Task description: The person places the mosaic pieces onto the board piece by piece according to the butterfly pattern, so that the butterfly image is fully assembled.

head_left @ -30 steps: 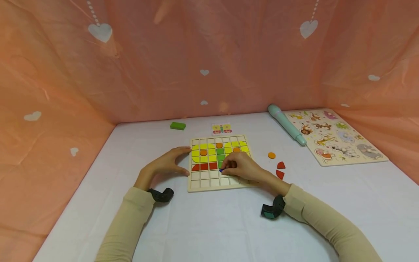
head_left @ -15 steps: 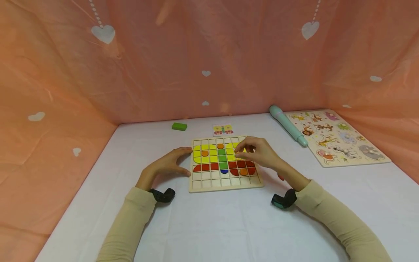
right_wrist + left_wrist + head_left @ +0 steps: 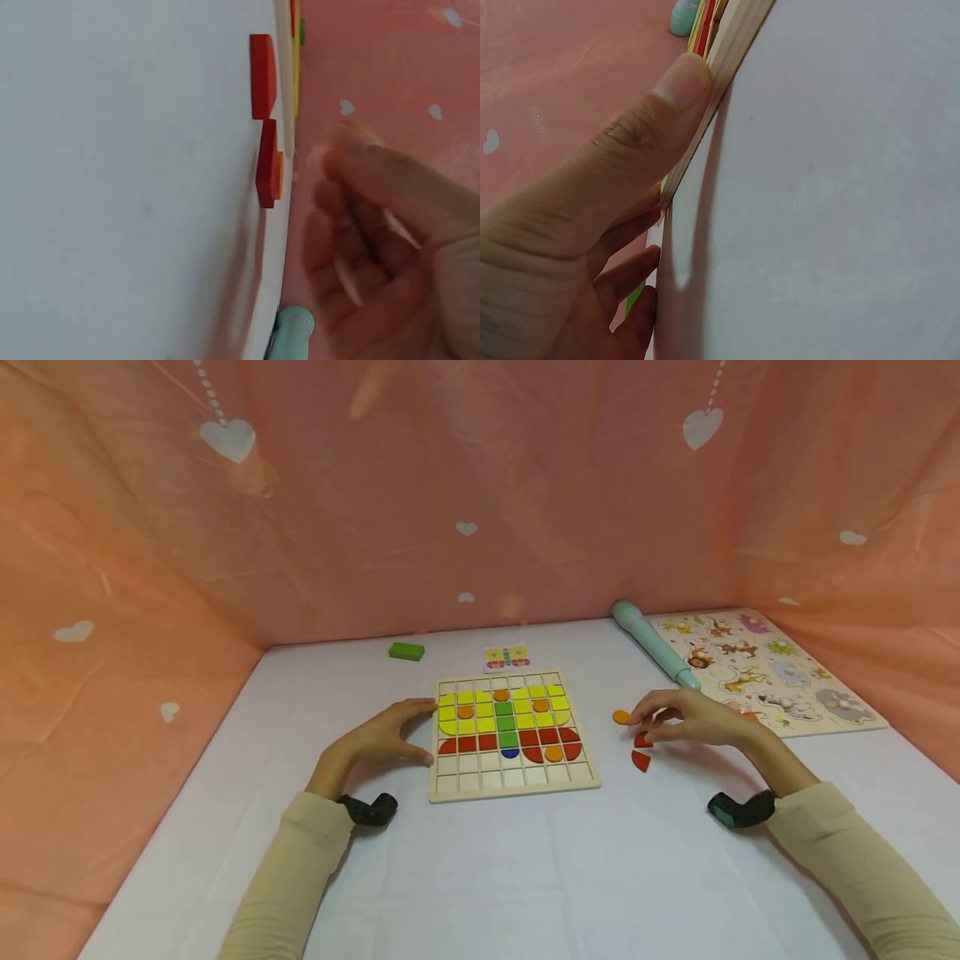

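Observation:
A wooden grid board [image 3: 517,791] lies on the table, fitted with yellow, red, green and orange pieces in a butterfly pattern. Below its green column sits a blue half-round piece [image 3: 510,753]. My left hand [image 3: 381,732] touches the board's left edge, its thumb [image 3: 682,82] and fingertips spread apart along the wood. Over the loose pieces right of the board is my right hand [image 3: 690,717], fingers loosely bent with nothing seen between them. Under and beside its fingertips lie an orange disc [image 3: 621,717] and two red quarter-round pieces, the nearer red piece [image 3: 641,761] fully visible.
A picture card [image 3: 507,657] with a butterfly lies behind the board. Further left is a green block [image 3: 407,651]. At the back right, a mint-green microphone-shaped pen [image 3: 652,643] lies along an animal puzzle board [image 3: 795,681]. Pink cloth [image 3: 480,485] hangs behind.
My right hand has left the blue piece under the green column, passed over the board's right part and moved right to the loose pieces. The left hand stays at the board's edge.

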Tool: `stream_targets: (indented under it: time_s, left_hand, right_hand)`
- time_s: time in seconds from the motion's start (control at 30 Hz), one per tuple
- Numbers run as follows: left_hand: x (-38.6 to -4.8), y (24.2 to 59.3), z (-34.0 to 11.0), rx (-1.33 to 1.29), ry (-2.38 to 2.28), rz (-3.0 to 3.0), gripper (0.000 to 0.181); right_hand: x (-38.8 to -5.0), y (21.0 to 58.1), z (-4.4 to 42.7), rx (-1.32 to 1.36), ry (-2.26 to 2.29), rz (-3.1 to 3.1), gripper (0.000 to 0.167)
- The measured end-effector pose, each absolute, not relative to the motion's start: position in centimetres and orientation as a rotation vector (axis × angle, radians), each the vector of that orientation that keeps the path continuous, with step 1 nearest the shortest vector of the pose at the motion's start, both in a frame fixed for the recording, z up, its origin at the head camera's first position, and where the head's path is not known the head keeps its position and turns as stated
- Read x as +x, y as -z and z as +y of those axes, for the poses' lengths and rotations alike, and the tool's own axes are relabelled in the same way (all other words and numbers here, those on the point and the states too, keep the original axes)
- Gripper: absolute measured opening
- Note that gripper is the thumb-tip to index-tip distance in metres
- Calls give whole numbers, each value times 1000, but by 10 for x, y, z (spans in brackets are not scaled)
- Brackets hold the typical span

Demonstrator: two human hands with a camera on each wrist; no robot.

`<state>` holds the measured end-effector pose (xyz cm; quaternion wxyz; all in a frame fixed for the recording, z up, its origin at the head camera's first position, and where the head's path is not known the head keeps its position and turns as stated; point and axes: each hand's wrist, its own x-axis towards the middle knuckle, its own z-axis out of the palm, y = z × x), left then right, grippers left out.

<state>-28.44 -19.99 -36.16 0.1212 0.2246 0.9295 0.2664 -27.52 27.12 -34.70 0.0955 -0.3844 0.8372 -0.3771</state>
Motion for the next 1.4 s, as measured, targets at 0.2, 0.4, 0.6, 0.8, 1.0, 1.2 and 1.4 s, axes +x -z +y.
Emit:
stream_targets:
  time_s: [0.2, 0.4, 0.6, 0.8, 1.0, 1.2, 1.4]
  left_hand:
    - [-284, 362, -200, 657, -769, 2718, 94]
    - [-285, 363, -199, 651, -775, 2718, 95]
    - [-286, 363, -200, 648, -771, 2721, 95]
    - [-286, 364, -200, 673, -771, 2722, 94]
    - [-285, 364, -201, 712, -771, 2722, 93]
    - [-285, 364, -201, 695, -765, 2723, 93]
    - [-286, 365, -202, 681, -774, 2719, 94]
  right_hand:
    - [-271, 356, 278, -1158, 1061, 2473, 24]
    - [-273, 364, 278, -1187, 1066, 2443, 21]
    - [-272, 366, 271, -1140, 1055, 2582, 17]
    - [-268, 364, 263, -1003, 980, 2773, 31]
    - [-268, 363, 272, -1211, 1063, 2512, 31]
    - [-271, 364, 276, -1330, 1057, 2458, 23]
    - [-271, 364, 275, -1277, 1053, 2533, 20]
